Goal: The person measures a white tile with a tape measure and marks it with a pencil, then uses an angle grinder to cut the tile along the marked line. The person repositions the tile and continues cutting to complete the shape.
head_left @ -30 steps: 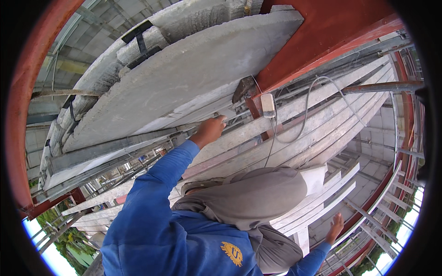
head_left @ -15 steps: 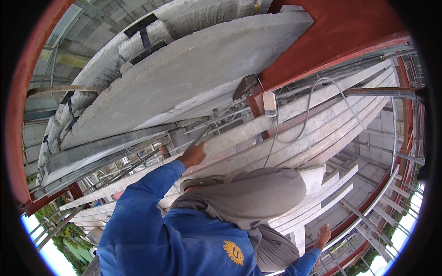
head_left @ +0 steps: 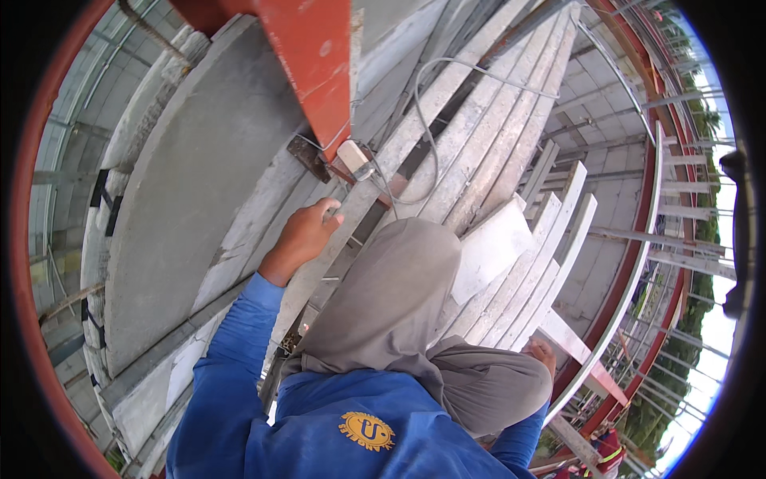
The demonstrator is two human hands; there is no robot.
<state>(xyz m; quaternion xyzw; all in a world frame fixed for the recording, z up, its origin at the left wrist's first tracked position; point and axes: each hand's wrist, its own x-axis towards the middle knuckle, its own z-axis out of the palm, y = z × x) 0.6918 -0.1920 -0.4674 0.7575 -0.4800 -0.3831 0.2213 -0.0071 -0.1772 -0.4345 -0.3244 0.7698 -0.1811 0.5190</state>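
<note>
My left hand (head_left: 303, 233) is raised over the planks, its fingers curled. A small greyish bit shows between thumb and fingers, too little to name. Left of it stands a smooth grey cement-faced panel (head_left: 203, 184) with a rough edge. Just beyond the hand, a cream-coloured block-shaped device (head_left: 355, 160) with a grey cable (head_left: 436, 156) hangs by the tip of a red steel beam (head_left: 315, 68). My right hand (head_left: 541, 351) is low at the right beside my bent knee, which partly covers it; its fingers are not clear.
Long worn planks (head_left: 487, 120) run up to the right under my legs. A pale board (head_left: 495, 247) and shorter slats (head_left: 570, 215) lie right of my knee. Gaps open between planks. A curved rail (head_left: 650, 239) edges the platform. Another person in a red vest (head_left: 610, 451) is low at the right.
My view has swung, so the panel now stands steeper at the left. My left hand appears closer to the beam tip and cream device; my right hand has come in beside my knee.
</note>
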